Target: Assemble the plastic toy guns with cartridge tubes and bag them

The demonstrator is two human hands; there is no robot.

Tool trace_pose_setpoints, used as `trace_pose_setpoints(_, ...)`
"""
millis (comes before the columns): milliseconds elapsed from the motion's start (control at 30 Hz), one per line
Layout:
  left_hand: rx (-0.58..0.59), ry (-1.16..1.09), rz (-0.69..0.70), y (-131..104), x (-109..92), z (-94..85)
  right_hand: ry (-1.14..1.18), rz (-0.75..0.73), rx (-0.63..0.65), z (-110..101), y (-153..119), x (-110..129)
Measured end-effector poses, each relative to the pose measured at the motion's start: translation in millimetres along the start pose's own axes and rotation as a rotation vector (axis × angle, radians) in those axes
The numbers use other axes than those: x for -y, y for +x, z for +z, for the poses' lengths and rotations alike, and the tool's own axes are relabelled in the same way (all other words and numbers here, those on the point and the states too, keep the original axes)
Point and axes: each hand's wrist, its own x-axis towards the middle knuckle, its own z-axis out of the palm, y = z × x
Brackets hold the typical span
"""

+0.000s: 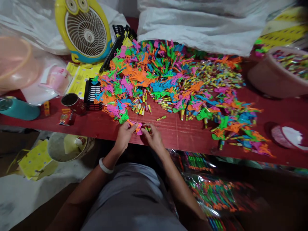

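My left hand (125, 134) is closed on small plastic pieces (138, 128) in pink and orange, at the front edge of the red table (168, 134). Close beside it, my right hand (153, 138) pinches a small yellow-green piece (147, 129) between thumb and fingers, partly hidden by them. Behind both hands spreads a large heap of plastic pieces (141, 73) in orange, pink, green and blue. Small yellow-banded tubes (141, 107) lie at the heap's near side, and a single tube (161, 118) lies apart from them.
A yellow fan (88, 35), black baskets (92, 94), a dark cup (73, 103) and a teal bottle (20, 109) stand left. On the right are a full pink tub (271, 77) and a small basket (280, 136). Below the table are a bucket (68, 154) and bagged pieces (216, 194).
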Motion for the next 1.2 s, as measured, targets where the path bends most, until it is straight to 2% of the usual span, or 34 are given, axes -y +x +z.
trace_pose_setpoints(167,0.034,0.073,-0.006,-6,-2,-8.3,0.038,-0.016,0.044,-11,8,-2)
trace_pose_setpoints(367,0.063,0.1,-0.005,-8,2,-13.8,0.051,0.014,0.129,-9,8,-5)
trace_pose_setpoints(567,0.033,0.09,-0.007,-10,-2,-12.4,-0.001,-0.024,0.095,-8,5,-2)
trace_pose_setpoints(700,-0.013,0.028,-0.028,-13,-4,-9.3,-0.032,-0.057,0.066,5,-12,2)
trace_pose_setpoints(800,0.042,0.02,-0.099,-13,-2,-6.7,0.032,-0.016,0.08,11,-25,-4)
trace_pose_setpoints(867,0.141,0.089,-0.128,-12,-1,-6.7,0.044,-0.022,0.098,1,-26,-11)
trace_pose_setpoints(933,0.153,0.238,-0.043,-9,-5,-9.9,-0.014,-0.068,0.029,-23,-19,-18)
trace_pose_setpoints(967,0.087,0.342,0.053,-7,-8,-12.8,-0.076,-0.093,-0.057,-39,-14,-22)
trace_pose_setpoints(1067,-0.265,0.719,0.341,3,-23,-24.1,-0.359,-0.118,-0.445,-84,3,-30)
trace_pose_setpoints(1133,-0.37,0.935,0.346,11,-30,-29.3,-0.518,-0.103,-0.594,-97,12,-32)
trace_pose_setpoints(1200,-0.342,1.081,0.249,15,-31,-30.4,-0.571,-0.085,-0.558,-93,17,-33)
